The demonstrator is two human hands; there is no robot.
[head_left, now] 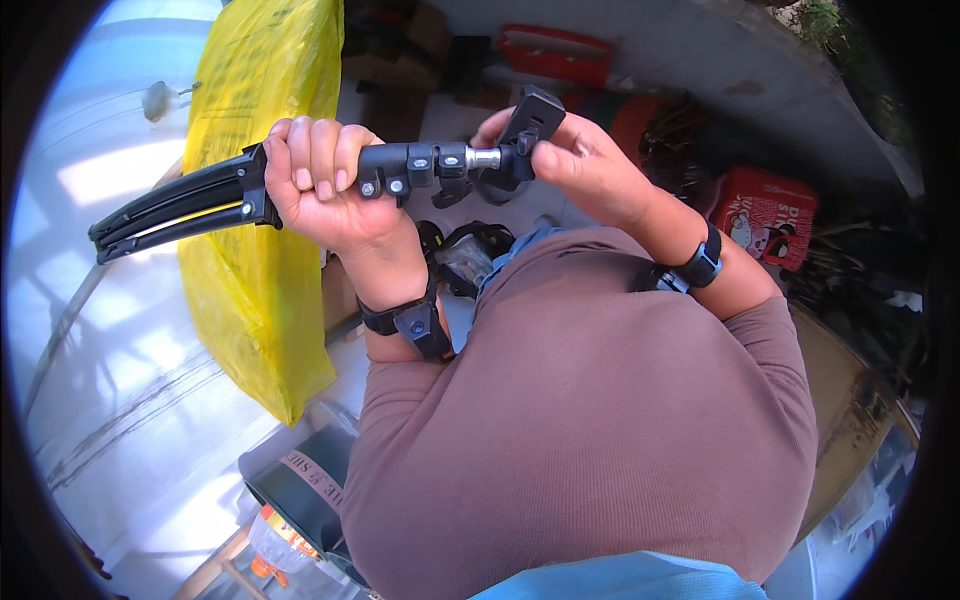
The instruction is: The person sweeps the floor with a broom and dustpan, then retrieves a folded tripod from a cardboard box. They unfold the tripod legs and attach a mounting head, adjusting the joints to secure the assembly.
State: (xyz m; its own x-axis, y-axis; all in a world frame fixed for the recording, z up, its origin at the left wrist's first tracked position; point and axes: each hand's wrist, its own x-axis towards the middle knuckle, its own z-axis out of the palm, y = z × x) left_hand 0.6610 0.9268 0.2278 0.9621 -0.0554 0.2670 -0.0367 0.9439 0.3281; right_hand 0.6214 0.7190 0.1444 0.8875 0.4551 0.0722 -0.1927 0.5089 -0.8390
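A black folding tripod stand (410,165) lies almost level in front of my chest. My left hand (335,180) is closed round its body, between the folded legs (180,205) on the left and the clamp collars on the right. A short silver post (484,159) joins the collars to a black phone-holder head (537,112). My right hand (595,165) is closed on that head, thumb on the near side; its other fingers are partly hidden behind the head. Both wrists wear black straps with small devices.
A large yellow plastic bag (250,280) stands left, behind the tripod legs. Beyond my right arm lies a red printed bag (765,215); a red box (556,54) sits at the back. A dark green container (315,480) and a clear bottle with an orange cap (275,545) are low on the left.
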